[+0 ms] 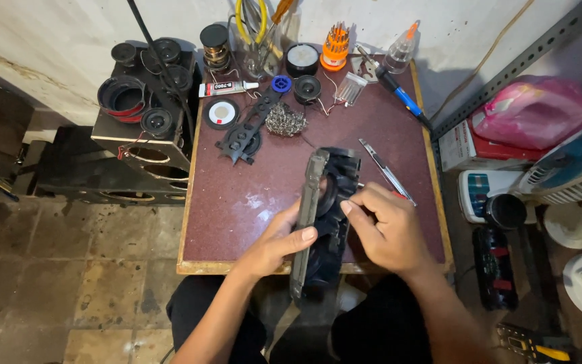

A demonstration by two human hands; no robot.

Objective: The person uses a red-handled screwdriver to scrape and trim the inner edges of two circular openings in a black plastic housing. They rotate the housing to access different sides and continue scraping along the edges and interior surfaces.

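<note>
The maroon-topped desk (237,202) has a pale wooden rim, a wall at its far edge, a stack of black speaker boxes (144,128) close on its left and a metal shelf rack (527,57) on its right. Its near left half lies bare; clutter fills the far edge.

Over the near edge stands the long black speaker housing (325,222), tipped up on its side, its long axis running from the person's lap away toward the wall, slightly rightward at the far end. The lower end overhangs the desk edge.

The left hand (279,244) grips the housing's left side, thumb pressed on its edge, fingers wrapped behind. The right hand (389,226) sits on the right side, fingers curled together against the housing's middle; whether they pinch anything cannot be told.

Just beyond the right hand lie metal tweezers (385,172). Farther off are a blue-handled soldering iron (399,94), a wire-wool ball (285,120) and a glue tube (227,88).
</note>
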